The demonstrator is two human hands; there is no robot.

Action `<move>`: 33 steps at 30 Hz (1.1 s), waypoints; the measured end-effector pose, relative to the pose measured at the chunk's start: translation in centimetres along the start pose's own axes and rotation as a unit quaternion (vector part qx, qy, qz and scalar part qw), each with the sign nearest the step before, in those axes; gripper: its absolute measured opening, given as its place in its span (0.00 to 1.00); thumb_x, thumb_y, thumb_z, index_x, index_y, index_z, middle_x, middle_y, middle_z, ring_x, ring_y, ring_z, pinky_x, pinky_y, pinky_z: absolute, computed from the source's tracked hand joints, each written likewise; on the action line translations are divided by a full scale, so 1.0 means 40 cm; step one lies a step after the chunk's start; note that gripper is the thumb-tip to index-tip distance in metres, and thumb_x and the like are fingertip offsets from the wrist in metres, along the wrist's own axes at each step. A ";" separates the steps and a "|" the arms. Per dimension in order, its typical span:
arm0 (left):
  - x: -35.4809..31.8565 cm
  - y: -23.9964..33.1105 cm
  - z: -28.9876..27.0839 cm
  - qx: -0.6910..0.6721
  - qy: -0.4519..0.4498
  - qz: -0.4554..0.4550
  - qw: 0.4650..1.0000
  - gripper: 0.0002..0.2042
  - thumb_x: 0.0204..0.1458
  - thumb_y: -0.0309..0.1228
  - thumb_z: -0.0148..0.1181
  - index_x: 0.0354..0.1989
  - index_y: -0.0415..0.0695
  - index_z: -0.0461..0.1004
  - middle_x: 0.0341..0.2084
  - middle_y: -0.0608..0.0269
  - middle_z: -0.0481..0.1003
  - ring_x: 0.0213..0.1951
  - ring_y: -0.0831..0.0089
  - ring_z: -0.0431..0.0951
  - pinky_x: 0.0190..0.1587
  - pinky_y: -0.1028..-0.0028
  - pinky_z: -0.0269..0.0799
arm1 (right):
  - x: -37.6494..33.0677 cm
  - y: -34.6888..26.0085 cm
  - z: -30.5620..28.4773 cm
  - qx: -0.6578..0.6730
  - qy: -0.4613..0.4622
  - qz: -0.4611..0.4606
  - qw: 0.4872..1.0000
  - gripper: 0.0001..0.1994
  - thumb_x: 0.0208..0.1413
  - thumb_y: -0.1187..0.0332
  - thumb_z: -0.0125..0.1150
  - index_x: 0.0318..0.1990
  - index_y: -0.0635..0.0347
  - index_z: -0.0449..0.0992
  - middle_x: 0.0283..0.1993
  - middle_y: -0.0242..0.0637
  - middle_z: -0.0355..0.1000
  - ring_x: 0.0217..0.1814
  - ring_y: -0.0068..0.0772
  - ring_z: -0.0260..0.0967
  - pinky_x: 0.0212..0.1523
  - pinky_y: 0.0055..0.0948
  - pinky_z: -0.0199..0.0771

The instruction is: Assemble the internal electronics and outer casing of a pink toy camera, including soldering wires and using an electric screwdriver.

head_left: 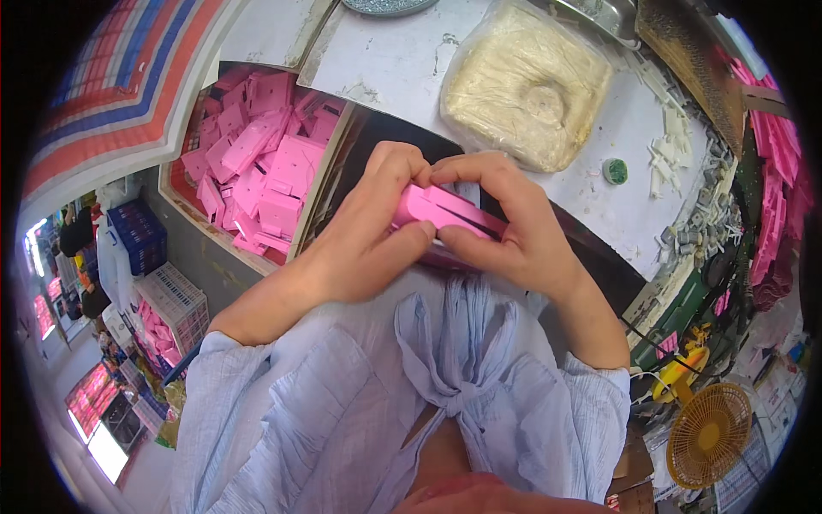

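Hands (445, 227) w/ pink piece (445, 212), white bench (402, 60)

Box of pink flat pieces (261, 163), bagged pale fibre block (527, 81), small green cap (615, 171), yellow fan (709, 435), white worktable (394, 60)
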State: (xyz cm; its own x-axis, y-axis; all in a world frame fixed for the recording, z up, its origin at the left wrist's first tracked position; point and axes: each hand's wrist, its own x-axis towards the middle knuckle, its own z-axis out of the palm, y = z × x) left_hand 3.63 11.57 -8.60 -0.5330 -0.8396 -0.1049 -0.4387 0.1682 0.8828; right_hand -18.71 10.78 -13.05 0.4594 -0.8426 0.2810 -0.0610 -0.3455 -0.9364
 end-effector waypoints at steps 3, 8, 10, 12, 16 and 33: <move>-0.002 -0.011 0.011 -0.023 0.000 -0.014 1.000 0.22 0.53 0.27 0.57 0.56 0.35 0.61 0.48 0.47 0.63 0.52 0.55 0.65 0.59 0.64 0.63 | -0.022 -0.012 0.021 0.084 0.008 0.090 0.992 0.23 0.53 0.67 0.71 0.56 0.61 0.75 0.49 0.43 0.77 0.48 0.46 0.77 0.49 0.35 0.77; -0.002 -0.030 0.010 -0.054 -0.025 -0.056 0.997 0.25 0.53 0.27 0.59 0.58 0.35 0.60 0.50 0.49 0.63 0.52 0.57 0.67 0.59 0.65 0.64 | -0.032 -0.013 0.025 0.057 0.010 0.099 0.993 0.22 0.53 0.69 0.72 0.56 0.61 0.75 0.47 0.45 0.77 0.46 0.45 0.78 0.47 0.34 0.77; -0.006 -0.029 0.014 -0.064 -0.020 -0.055 0.996 0.25 0.53 0.26 0.59 0.59 0.35 0.60 0.50 0.50 0.63 0.52 0.58 0.67 0.58 0.66 0.64 | -0.040 -0.009 0.034 0.068 0.028 0.096 0.993 0.22 0.53 0.70 0.72 0.55 0.61 0.76 0.46 0.44 0.77 0.45 0.45 0.78 0.47 0.34 0.78; -0.012 -0.035 0.021 -0.083 -0.010 -0.035 0.996 0.26 0.53 0.26 0.60 0.60 0.36 0.60 0.51 0.50 0.63 0.52 0.60 0.67 0.58 0.66 0.64 | -0.043 -0.014 0.030 0.076 0.028 0.105 0.991 0.21 0.53 0.70 0.72 0.55 0.61 0.76 0.46 0.45 0.78 0.45 0.45 0.78 0.47 0.34 0.77; -0.011 -0.031 0.008 -0.082 -0.010 0.028 0.996 0.27 0.53 0.25 0.60 0.62 0.37 0.61 0.53 0.52 0.64 0.54 0.63 0.68 0.59 0.69 0.64 | -0.043 -0.024 0.019 0.087 0.027 0.116 0.989 0.21 0.53 0.70 0.71 0.55 0.60 0.77 0.46 0.45 0.78 0.45 0.45 0.78 0.46 0.34 0.78; -0.020 0.035 0.034 -0.071 0.026 -0.145 0.987 0.23 0.59 0.31 0.50 0.62 0.34 0.62 0.55 0.45 0.65 0.59 0.52 0.63 0.65 0.60 0.57 | -0.038 -0.025 0.050 0.048 0.101 0.093 0.989 0.20 0.55 0.67 0.71 0.54 0.60 0.77 0.45 0.44 0.78 0.43 0.48 0.77 0.44 0.37 0.77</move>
State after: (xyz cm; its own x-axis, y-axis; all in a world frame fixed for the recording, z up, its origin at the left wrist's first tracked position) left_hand 2.46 13.20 -7.93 -0.3603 -0.8680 -0.3416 -0.4599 -0.1532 0.8746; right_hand -17.58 13.22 -12.96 0.2612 -0.9565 0.1300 -0.0383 -0.1448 -0.9887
